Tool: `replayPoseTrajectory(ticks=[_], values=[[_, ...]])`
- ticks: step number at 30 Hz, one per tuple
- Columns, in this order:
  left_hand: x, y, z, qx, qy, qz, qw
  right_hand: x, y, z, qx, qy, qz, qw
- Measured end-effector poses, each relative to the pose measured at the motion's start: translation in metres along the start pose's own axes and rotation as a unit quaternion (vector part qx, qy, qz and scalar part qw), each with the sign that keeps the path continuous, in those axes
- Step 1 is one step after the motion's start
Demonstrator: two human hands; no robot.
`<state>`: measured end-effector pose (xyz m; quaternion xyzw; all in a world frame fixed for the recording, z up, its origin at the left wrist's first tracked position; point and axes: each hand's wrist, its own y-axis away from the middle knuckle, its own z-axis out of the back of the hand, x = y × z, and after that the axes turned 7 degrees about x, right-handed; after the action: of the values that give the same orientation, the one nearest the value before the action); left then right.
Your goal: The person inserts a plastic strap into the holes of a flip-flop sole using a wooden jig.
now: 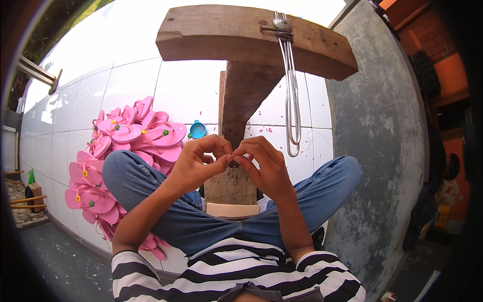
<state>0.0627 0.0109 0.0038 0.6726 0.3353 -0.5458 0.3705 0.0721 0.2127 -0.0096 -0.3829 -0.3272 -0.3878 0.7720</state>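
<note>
My left hand [204,158] and my right hand [264,163] meet fingertip to fingertip over the wooden stand. Thumb and forefinger of each are pinched together; whatever lies between them is too small to make out. Below them, between my legs, is the near end of the wooden stand [230,189], with a pale block [232,210] at its edge. The stand rises away from me to a thick crossbeam [216,32]. Looped metal wire [292,105] hangs from a bent nail [274,31] on that beam.
Left of my knee lies a heap of pink flip-flops [121,133] with small coloured flowers on some straps. A small blue bowl [198,130] sits on the white tiled floor [186,85] beyond my left hand. Pink scraps are scattered right of the stand. A grey ledge [375,151] runs along the right.
</note>
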Motion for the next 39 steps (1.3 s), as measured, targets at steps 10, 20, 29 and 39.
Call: replayPoseTrajectory(ticks=[10, 20, 29, 39], values=[[0.0, -0.005, -0.009, -0.114, -0.417, -0.308, 0.848, 0.004, -0.001, -0.001, 0.05, -0.18, -0.078, 0.979], [-0.004, -0.006, -0.006, -0.129, -0.477, -0.341, 0.8, 0.0, -0.001, -0.004, 0.06, -0.316, -0.143, 0.936], [-0.004, -0.006, -0.008, -0.111, -0.331, -0.222, 0.911, -0.001, -0.006, -0.001, -0.023, -0.155, -0.073, 0.985], [-0.001, -0.007, -0.004, -0.095, -0.311, -0.223, 0.919, -0.013, -0.005, -0.005, -0.036, -0.138, -0.063, 0.988]])
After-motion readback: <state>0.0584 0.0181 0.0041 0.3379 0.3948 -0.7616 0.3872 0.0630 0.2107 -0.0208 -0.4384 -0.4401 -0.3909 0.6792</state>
